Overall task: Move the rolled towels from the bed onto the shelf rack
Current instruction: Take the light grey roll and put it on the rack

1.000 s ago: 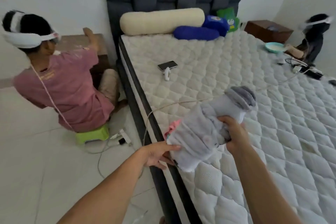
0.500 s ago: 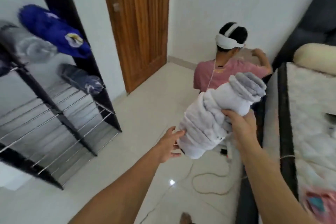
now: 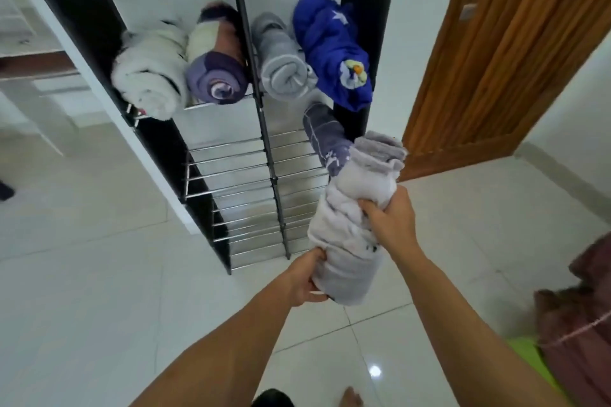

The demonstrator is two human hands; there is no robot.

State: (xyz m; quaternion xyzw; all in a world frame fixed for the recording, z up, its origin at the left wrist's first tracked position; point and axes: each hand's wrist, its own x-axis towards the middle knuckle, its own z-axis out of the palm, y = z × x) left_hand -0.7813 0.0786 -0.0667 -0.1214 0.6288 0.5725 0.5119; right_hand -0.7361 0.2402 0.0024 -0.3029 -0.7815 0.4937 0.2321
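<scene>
Both hands hold one pale lilac rolled towel (image 3: 350, 228) in the air, in front of the shelf rack. The right hand (image 3: 391, 221) has a tight grip around the middle of the roll. The left hand (image 3: 304, 277) has its grip closed on the bottom end. The roll tilts up toward the rack, and its grey folded top is just beside a dark purple rolled towel (image 3: 325, 139) lying on a lower shelf.

The tall metal shelf rack (image 3: 244, 175) has shiny thin bars and black sides. On a higher shelf lie four more rolls in a row: a fluffy white rolled towel (image 3: 148, 73), a cream and purple rolled towel (image 3: 215, 59), a grey rolled towel (image 3: 281, 66) and a bright blue rolled cloth (image 3: 330, 46).

The floor (image 3: 92, 274) is shiny white tile. A brown wooden door (image 3: 496, 59) with a silver handle stands to the right of the rack. The walls are white. At the bottom right edge sits another person in a pink shirt (image 3: 582, 324).
</scene>
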